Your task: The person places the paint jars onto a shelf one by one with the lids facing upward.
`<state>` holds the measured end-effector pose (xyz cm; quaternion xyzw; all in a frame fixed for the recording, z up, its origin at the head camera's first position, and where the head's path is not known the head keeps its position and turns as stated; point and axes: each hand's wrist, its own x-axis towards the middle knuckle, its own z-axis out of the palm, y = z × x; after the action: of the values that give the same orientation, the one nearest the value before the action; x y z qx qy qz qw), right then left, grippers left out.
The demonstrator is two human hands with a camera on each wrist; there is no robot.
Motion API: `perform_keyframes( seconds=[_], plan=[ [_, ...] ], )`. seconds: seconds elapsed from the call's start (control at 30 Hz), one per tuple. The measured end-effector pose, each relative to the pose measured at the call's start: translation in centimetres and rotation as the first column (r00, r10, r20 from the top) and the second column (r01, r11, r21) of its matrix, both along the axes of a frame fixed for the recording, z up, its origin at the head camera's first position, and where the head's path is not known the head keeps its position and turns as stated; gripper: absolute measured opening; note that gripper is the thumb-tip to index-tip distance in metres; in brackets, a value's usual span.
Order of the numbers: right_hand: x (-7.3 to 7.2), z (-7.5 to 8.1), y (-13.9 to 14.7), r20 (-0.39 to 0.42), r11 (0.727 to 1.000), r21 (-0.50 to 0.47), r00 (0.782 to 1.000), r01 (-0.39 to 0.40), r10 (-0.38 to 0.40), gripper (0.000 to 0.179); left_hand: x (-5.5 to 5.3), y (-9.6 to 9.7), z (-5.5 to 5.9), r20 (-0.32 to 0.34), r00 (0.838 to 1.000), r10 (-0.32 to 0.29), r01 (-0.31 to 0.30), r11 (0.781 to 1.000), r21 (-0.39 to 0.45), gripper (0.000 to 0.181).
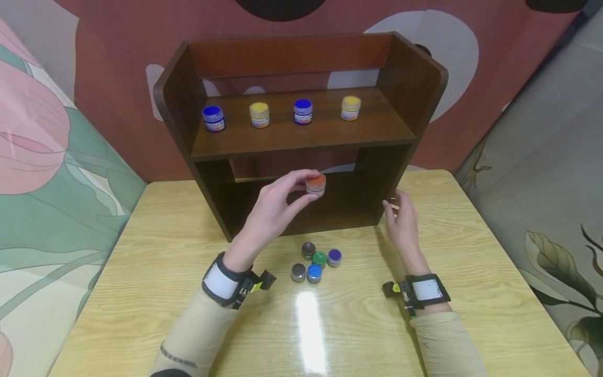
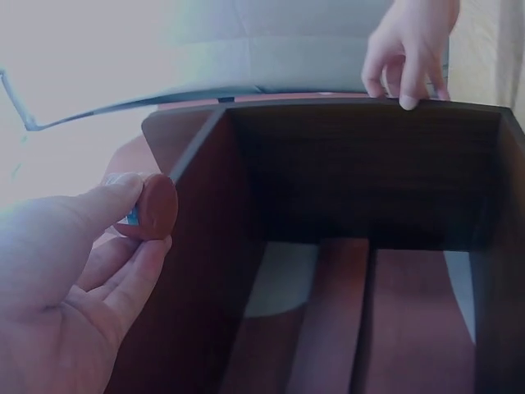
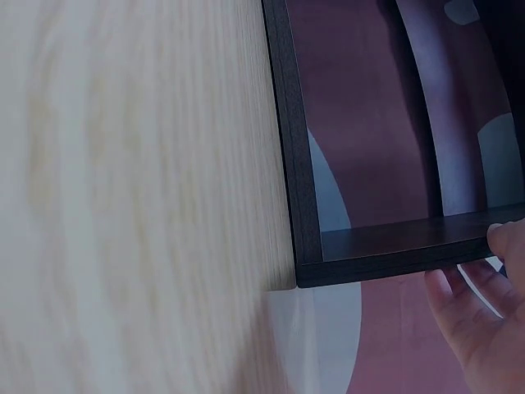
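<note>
My left hand (image 1: 270, 207) pinches a small paint jar with an orange lid (image 1: 316, 184) between thumb and fingers, in front of the lower opening of a dark brown wooden shelf (image 1: 301, 149). The left wrist view shows that jar's orange lid (image 2: 158, 207) facing sideways, beside the shelf boards. At the shelf's right side panel is my right hand (image 1: 403, 222). In the right wrist view its thumb (image 3: 497, 240) lies on the panel's edge and its fingers (image 3: 451, 300) are on the outer side, gripping the panel.
Along the upper shelf stand blue-lidded jars (image 1: 303, 111) and yellow-lidded jars (image 1: 259, 115) in a spaced row. On the wooden table (image 1: 165, 272), a green jar (image 1: 319, 258), a light blue jar (image 1: 314, 273), a purple jar (image 1: 334, 256) and dark jars (image 1: 298, 272) sit clustered before the shelf.
</note>
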<state>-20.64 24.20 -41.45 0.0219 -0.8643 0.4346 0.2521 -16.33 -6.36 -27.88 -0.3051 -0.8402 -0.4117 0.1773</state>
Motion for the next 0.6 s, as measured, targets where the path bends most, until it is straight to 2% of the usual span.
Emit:
perform_keyframes(
  seconds=[0.3, 0.6],
  plan=[
    [0.1, 0.0, -0.1, 0.0, 1.0, -0.022, 1.0, -0.007, 0.007, 0.032, -0.6, 1.6, 2.3, -0.079, 0.996, -0.034, 0.034, 0.999, -0.01, 0.046],
    [0.0, 0.0, 0.1, 0.001, 0.999, -0.034, 1.0, -0.008, 0.008, 0.032, -1.5, 3.3, 4.0, -0.156, 0.986, -0.065, 0.065, 0.998, -0.003, 0.043]
  ],
)
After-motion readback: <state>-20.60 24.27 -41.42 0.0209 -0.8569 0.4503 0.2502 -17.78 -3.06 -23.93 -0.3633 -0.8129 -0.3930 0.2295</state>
